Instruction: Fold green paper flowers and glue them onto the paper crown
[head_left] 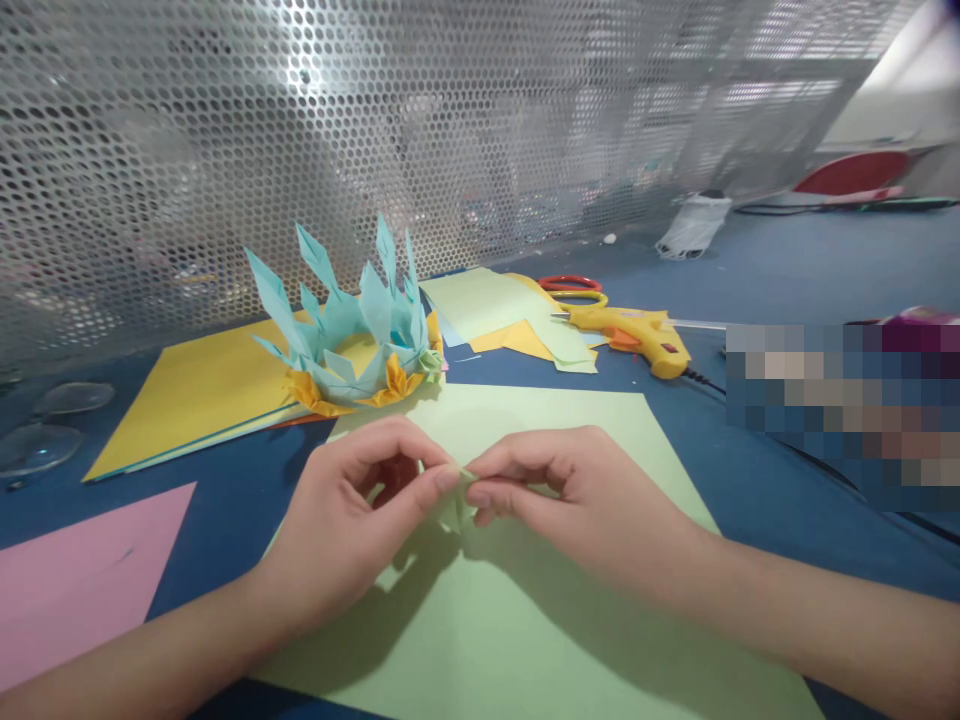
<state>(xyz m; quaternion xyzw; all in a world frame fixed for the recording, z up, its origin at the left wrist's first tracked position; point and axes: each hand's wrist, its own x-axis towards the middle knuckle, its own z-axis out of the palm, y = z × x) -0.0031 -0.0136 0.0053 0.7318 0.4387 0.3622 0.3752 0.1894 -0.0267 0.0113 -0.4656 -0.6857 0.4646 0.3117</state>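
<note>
Both hands meet above a large light-green paper sheet (525, 620) lying on the blue table (765, 290). My left hand (360, 515) and my right hand (570, 490) each pinch a small folded light-green paper piece (459, 500) between thumb and fingertips; most of the piece is hidden by the fingers. Behind the hands stands a paper craft (349, 335) of light-blue spikes with orange and green folded flowers round its base.
A stack of yellow sheets (199, 400) lies at the left, a pink sheet (67, 580) at the near left. Cut green and yellow scraps (510, 320), red-and-yellow scissors (571, 288) and a yellow glue gun (637, 335) lie behind. A perforated metal screen (375, 130) backs the table.
</note>
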